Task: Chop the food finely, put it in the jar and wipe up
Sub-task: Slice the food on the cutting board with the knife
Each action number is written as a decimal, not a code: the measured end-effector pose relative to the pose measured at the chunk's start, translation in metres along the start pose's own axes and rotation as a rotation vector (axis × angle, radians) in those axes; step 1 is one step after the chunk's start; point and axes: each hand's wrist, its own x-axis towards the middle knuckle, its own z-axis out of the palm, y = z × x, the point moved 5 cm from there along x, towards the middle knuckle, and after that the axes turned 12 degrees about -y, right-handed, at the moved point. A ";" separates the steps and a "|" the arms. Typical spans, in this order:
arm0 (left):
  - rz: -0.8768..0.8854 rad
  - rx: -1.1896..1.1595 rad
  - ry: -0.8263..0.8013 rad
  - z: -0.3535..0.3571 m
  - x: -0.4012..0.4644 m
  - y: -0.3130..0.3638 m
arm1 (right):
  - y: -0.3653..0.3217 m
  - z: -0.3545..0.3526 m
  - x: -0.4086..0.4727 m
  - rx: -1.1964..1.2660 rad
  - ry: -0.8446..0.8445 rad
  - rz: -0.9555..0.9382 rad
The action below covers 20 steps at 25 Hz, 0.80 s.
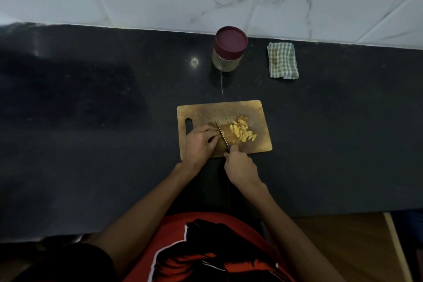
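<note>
At a dark stone kitchen counter (91, 98), a person chops pale yellow food on a wooden cutting board (258, 117), seen from a camera worn on the head. The right hand (240, 167) is wrapped around the handle of a small knife (221, 134), its blade angled across the middle of the board. The left hand (200, 142), fingers curled, pins down what appears to be the uncut piece just left of the blade; the piece itself is hidden under the fingers. A loose pile of cut slices (242, 131) lies just right of the knife.

Chopping looks to be the step in hand, and only partly done: the slices are coarse rather than fine. The jar (229, 52), its maroon lid on, stands well behind the board near the tiled wall, and a folded checked cloth (282, 60) lies beside it, untouched. The next move probably calls for short, steady cuts with the fingertips tucked clear of the blade, then a second pass through the pile before the lid comes off.
</note>
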 end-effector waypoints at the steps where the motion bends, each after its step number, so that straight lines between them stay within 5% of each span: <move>1: -0.008 -0.001 0.001 0.001 0.001 0.000 | 0.006 0.004 -0.005 0.004 -0.006 0.005; 8: 0.000 -0.048 -0.002 -0.001 0.001 -0.001 | 0.031 -0.001 -0.006 0.200 -0.118 0.003; 20: 0.034 0.039 -0.121 0.000 0.005 0.011 | 0.044 0.006 -0.012 0.380 -0.012 -0.006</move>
